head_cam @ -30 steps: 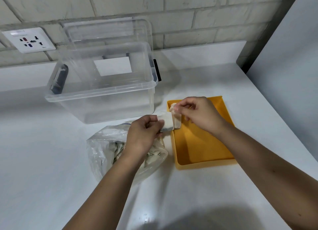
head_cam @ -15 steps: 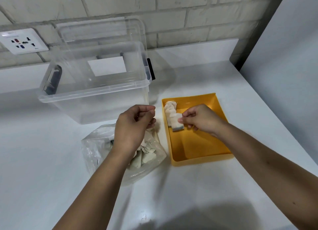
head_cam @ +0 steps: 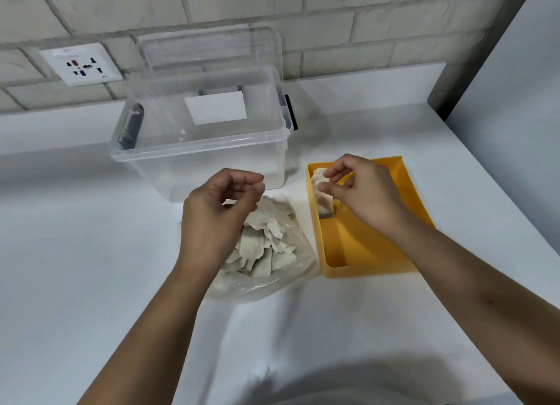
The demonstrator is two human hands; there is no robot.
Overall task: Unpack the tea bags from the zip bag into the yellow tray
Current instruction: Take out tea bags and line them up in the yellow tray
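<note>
Left hand (head_cam: pixel 221 213) curled empty over zip bag (head_cam: pixel 291 253); right hand (head_cam: pixel 363 192), fingers narrow, grip unclear, beside tea bags (head_cam: pixel 323 203) standing in yellow tray (head_cam: pixel 366 271): a snagging withdrawal may topple them.

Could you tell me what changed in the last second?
The left hand let go of the tea bag both hands held and drew back above the zip bag, empty. The right hand carried it into the yellow tray, onto the tea bags at its far-left corner; whether it still pinches is unclear. The clear box stayed.
</note>
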